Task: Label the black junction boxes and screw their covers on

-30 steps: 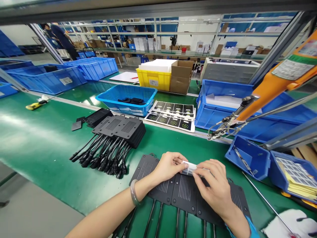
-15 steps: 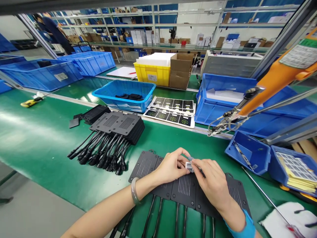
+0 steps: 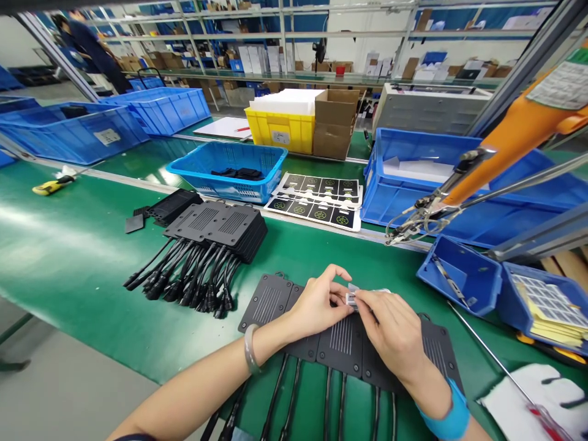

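My left hand [image 3: 321, 303] and my right hand [image 3: 390, 334] meet over a row of flat black ribbed modules [image 3: 342, 340] with cables, lying on the green belt [image 3: 68, 257]. Both hands pinch a small white label strip [image 3: 353, 297] between their fingertips, just above the modules. A grey bangle sits on my left wrist and a blue band on my right wrist. To the left, a stack of the same black modules [image 3: 220, 226] lies with its cables fanned toward me.
Black sticker sheets [image 3: 316, 202] lie behind my hands. A blue basket [image 3: 229, 168], large blue crates [image 3: 413, 184], a yellow crate [image 3: 278, 131] and cardboard boxes stand further back. An orange hanging tool [image 3: 496, 153] is at right above small blue bins [image 3: 463, 285]. A person stands far left.
The label strip was first stretched between both hands, then gathered to a small piece at the fingertips. My hands shifted slightly up and the view tilted a little.
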### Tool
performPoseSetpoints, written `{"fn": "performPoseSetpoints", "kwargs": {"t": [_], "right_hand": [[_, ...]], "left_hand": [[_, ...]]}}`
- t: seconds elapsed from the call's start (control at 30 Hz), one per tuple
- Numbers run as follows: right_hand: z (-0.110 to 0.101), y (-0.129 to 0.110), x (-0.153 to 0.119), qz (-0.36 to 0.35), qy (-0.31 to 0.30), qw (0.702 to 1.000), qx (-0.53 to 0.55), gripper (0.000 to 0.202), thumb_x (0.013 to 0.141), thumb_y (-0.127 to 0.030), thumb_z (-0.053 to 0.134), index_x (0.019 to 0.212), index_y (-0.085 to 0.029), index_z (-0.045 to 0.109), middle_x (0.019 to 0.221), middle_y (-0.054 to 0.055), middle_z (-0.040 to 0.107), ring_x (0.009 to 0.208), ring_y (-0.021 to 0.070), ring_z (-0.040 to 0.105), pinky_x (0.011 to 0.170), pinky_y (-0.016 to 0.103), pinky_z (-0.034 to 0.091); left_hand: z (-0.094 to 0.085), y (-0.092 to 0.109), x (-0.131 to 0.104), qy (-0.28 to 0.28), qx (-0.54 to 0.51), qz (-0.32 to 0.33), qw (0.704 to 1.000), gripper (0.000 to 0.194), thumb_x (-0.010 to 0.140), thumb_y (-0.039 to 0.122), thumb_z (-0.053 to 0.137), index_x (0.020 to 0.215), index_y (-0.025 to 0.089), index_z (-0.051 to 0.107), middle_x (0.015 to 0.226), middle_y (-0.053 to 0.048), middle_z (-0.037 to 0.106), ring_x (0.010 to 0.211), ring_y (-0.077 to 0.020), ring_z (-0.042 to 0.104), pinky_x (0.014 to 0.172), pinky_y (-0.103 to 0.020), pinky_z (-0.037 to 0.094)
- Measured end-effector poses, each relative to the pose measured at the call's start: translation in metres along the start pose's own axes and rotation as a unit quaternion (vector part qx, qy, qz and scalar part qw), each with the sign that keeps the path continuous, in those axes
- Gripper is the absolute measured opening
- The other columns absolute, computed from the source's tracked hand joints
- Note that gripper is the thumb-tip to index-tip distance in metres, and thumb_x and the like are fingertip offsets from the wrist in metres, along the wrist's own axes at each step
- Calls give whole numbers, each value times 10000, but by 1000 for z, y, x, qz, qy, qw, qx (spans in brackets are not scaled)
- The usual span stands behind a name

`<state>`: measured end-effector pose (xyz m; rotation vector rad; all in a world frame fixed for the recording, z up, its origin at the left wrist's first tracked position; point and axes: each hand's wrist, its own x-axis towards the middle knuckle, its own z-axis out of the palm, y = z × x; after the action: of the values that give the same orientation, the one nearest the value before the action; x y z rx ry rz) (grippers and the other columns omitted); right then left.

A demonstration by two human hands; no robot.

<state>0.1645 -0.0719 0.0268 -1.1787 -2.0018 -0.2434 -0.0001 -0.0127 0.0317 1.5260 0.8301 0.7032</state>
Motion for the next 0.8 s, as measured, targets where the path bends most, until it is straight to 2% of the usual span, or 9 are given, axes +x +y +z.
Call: {"fn": "performPoseSetpoints", "kwargs": {"t": [0.13,0.23,0.3,0.37,0.43,0.47,0.6,0.7,0.8], "right_hand": [[-6,-9,7,89,14,995,45,177,897,-93,580,1026,-212,555,789,11,675,706,141,629,669,282,505],[-26,-10,6,239,-28,957,159,160,908,-188,569,1060,-210,524,781,1,653,647,117,600,595,234,516],[-44,-6,-3,345,-103,895,263,152,910,-293,571,1034,-214,532,786,2,647,662,119,610,602,229,529],[-60,-3,-20,411,-171,839,313,188,904,-368,567,1012,-218,529,784,2,638,693,126,619,618,233,531],[-70,-1,-40,445,-211,813,312,206,901,-390,557,1018,-228,506,759,-11,625,674,126,606,589,231,507],[-72,-2,-49,452,-223,807,306,206,903,-392,546,1024,-234,494,751,-17,623,661,128,602,574,233,494],[-70,-10,-72,448,-239,815,278,168,914,-373,518,1021,-251,472,759,-13,645,688,153,641,595,264,497],[-65,-15,-77,432,-230,836,247,133,921,-349,514,1006,-260,465,770,-12,660,681,155,659,584,264,498],[-62,-16,-80,421,-221,848,233,108,930,-340,514,991,-274,454,757,-32,650,663,146,658,589,256,505]], "left_hand": [[-3,0,3,37,79,40,995,334,765,98,611,1036,223,461,829,24,737,670,-119,672,678,-231,546],[-11,4,6,59,231,122,963,341,837,71,544,1137,214,471,1020,-17,744,866,-153,698,816,-286,553],[-14,10,3,43,376,176,909,405,856,40,514,1235,180,471,1231,-90,675,1116,-221,637,949,-372,520],[-11,18,-6,19,513,200,834,425,858,9,494,1268,121,496,1375,-175,566,1279,-307,524,1022,-466,467],[-1,24,-23,-16,593,206,778,359,869,28,508,1222,75,552,1372,-215,550,1273,-351,518,1028,-502,451],[7,24,-34,-41,605,212,766,313,878,68,536,1188,67,578,1335,-213,575,1237,-350,545,1026,-495,454],[40,15,-78,-139,579,233,769,440,876,282,649,1255,74,567,1337,-166,601,1251,-301,551,1126,-431,389],[55,3,-99,-150,574,226,773,590,889,361,658,1364,56,487,1424,-171,545,1345,-276,485,1176,-397,337],[61,-4,-106,-136,569,209,783,682,872,453,686,1378,50,472,1437,-179,533,1377,-284,454,1153,-412,387]]}}
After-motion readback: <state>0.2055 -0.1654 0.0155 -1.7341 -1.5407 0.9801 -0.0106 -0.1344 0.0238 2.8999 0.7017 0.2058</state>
